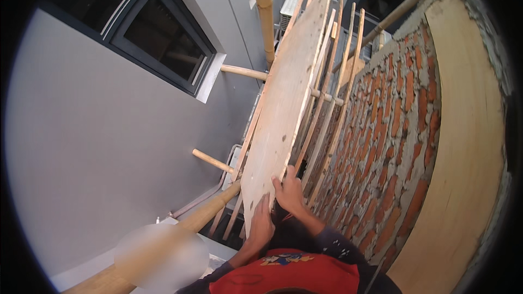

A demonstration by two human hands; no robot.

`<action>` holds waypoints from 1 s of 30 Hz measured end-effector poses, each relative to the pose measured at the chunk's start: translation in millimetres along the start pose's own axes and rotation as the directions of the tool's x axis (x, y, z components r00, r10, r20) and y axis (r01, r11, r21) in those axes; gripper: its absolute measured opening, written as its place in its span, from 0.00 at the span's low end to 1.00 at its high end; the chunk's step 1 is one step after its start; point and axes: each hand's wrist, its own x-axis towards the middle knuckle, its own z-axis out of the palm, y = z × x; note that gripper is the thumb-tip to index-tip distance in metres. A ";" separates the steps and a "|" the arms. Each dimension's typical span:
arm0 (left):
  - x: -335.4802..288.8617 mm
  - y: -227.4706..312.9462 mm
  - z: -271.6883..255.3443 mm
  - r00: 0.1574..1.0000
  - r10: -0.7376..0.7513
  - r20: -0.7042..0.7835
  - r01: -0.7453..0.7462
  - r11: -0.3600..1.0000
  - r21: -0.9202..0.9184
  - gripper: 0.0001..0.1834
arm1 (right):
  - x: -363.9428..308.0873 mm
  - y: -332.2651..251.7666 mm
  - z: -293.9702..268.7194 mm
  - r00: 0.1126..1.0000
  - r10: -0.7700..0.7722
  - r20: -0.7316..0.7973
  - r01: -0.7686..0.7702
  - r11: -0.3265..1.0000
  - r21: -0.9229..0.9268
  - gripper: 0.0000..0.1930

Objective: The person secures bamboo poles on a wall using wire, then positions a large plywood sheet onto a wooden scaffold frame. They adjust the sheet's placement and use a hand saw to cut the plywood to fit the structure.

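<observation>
A long plywood board point(283, 92) stretches away from me, tilted and resting over narrow wooden strips. Its pale face has several dark spots. At the near end, my left hand point(262, 224) holds the board's edge, its fingers lying close together against the wood. My right hand point(290, 192) grips the right edge a little farther along, with the thumb on the face and the other fingers curled at the side. The underside of the board is hidden.
Several wooden strips point(332, 125) run beneath and right of the board, with gaps between them. Bamboo poles point(218, 198) cross at left and behind. A grey wall with a window point(163, 32) stands left; a brick wall point(381, 147) and a pale wooden panel point(468, 130) flank the right.
</observation>
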 end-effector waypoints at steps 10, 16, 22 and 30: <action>8.0 -20.8 -53.1 0.985 -0.141 0.101 0.139 0.990 0.028 0.35 | 7.9 -18.7 -59.6 0.913 -0.239 0.330 0.201 0.969 0.145 0.23; 9.0 -29.0 -65.3 0.992 -0.111 0.053 0.108 0.993 0.046 0.33 | -9.1 24.2 -142.3 0.941 -0.128 0.313 0.169 0.980 -0.107 0.21; 10.9 -31.9 -75.2 0.994 -0.108 0.010 0.107 0.991 0.078 0.31 | -19.0 29.7 -173.3 0.993 -0.037 0.115 0.037 0.999 0.002 0.21; 17.2 -33.1 -91.6 0.980 -0.199 0.011 0.199 0.980 0.024 0.30 | 15.4 8.2 -197.5 0.989 -0.067 0.136 0.066 0.998 0.006 0.21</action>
